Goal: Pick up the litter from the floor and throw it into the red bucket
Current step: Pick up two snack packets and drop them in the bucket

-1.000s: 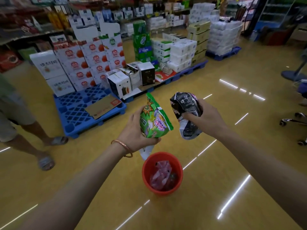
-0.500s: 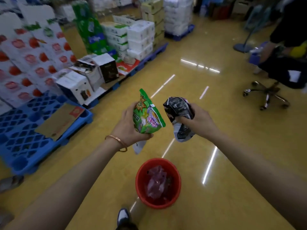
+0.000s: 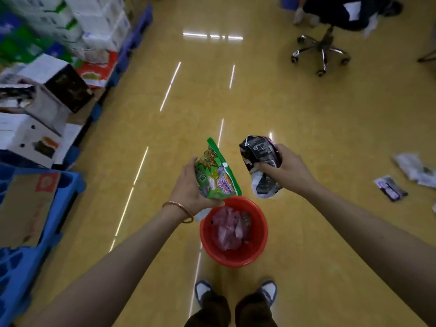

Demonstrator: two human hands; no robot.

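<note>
The red bucket (image 3: 256, 251) stands on the yellow floor just in front of my feet, with a pink wrapper (image 3: 227, 230) inside. My left hand (image 3: 188, 187) grips a green snack bag (image 3: 215, 177) above the bucket's far left rim. A crumpled black and white wrapper (image 3: 260, 166) is held in my right hand (image 3: 286, 171), above and just beyond the bucket's far right rim. More litter lies on the floor at the right: white wrappers (image 3: 415, 169) and a small dark wrapper (image 3: 390, 191).
A blue pallet (image 3: 35, 244) with a flat cardboard sheet (image 3: 26, 208) runs along the left, with stacked boxes (image 3: 35, 109) behind it. A swivel chair (image 3: 322, 49) with someone seated stands at the far right. My shoes (image 3: 203, 291) are near the bucket.
My view has tilted down and turned right; the bucket now sits close to my feet. Both hands still hold their wrappers above it. Litter at the right has come into view.
</note>
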